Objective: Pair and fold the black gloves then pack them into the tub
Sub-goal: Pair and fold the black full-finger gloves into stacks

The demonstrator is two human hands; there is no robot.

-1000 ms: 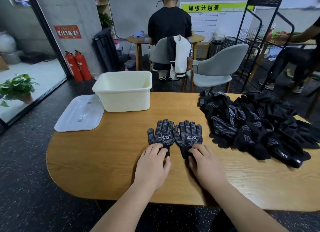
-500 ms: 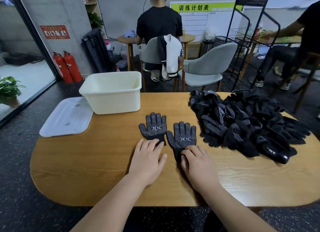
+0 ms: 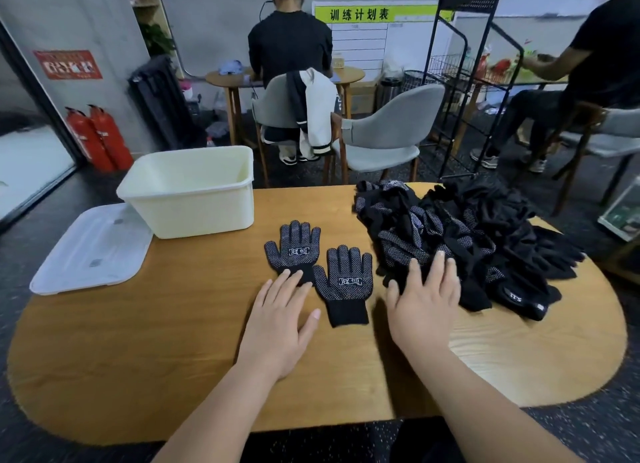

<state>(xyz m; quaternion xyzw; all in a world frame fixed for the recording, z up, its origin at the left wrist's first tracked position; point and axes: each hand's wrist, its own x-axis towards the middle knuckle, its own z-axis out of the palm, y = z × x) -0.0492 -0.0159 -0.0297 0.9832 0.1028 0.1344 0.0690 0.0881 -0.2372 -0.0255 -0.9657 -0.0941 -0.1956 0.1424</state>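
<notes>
Two black dotted gloves lie flat, palm side up, on the wooden table (image 3: 138, 324). The left glove (image 3: 294, 251) sits a little farther away than the right glove (image 3: 346, 282). My left hand (image 3: 280, 317) lies flat with its fingertips on the left glove's cuff. My right hand (image 3: 424, 303) has its fingers spread and reaches onto the near edge of the big heap of black gloves (image 3: 467, 241) at the right. The cream tub (image 3: 190, 189) stands empty at the back left.
A clear plastic lid (image 3: 90, 251) lies left of the tub at the table's edge. Grey chairs (image 3: 384, 133) stand behind the table. One person sits with their back to me; another sits at the far right beside a black wire rack (image 3: 460, 81).
My right hand has left the right glove's cuff and moved right onto the heap. The left hand stays at the left glove's cuff. The view has shifted.
</notes>
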